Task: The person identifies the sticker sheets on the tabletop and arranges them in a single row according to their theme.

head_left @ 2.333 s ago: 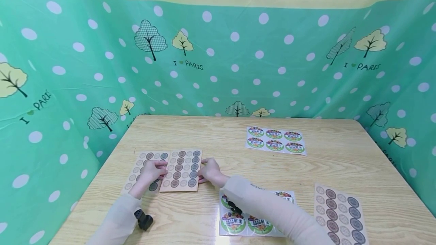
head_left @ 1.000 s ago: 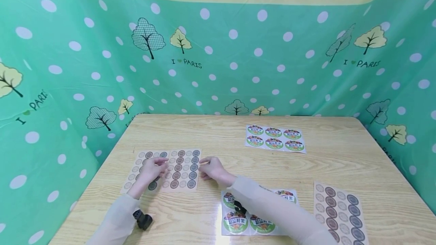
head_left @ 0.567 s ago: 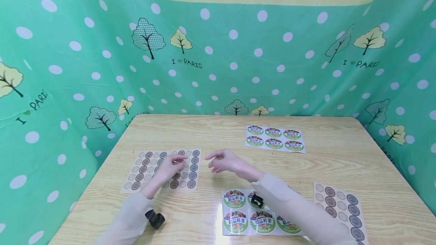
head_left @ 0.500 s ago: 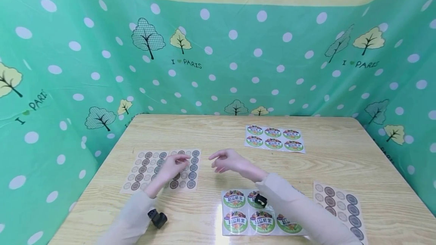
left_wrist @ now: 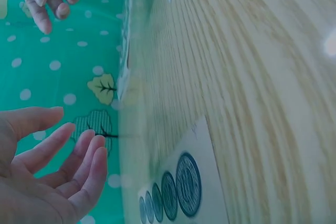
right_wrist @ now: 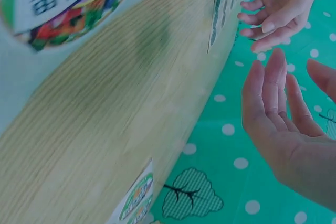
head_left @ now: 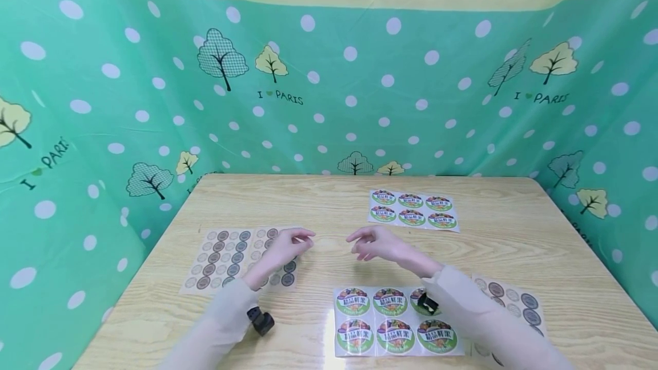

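Observation:
My left hand [head_left: 288, 247] is raised over the right-hand one of two brown sticker sheets lying side by side, its fingers loosely bent around nothing. Part of that sheet [head_left: 260, 238] is hidden under the hand and forearm; the other sheet [head_left: 212, 256] lies at its left. My right hand [head_left: 379, 242] hovers above bare wood, fingers relaxed and holding nothing. Nearest to it are a large fruit-label sheet [head_left: 374, 324] toward the front and a smaller fruit-label sheet [head_left: 413, 210] behind. Both wrist views show each palm empty, as seen on the left hand [left_wrist: 58, 166] and right hand [right_wrist: 289, 124].
Another brown sticker sheet [head_left: 532, 304] lies at the right front, partly covered by the right sleeve [head_left: 478, 307]. A green dotted curtain [head_left: 319, 90] encloses the wooden table [head_left: 308, 198] at the back and sides.
Earlier both hands gripped a brown sheet stack by its sides; it was set down beside the left sheet and let go. Both hands have since lifted and moved right.

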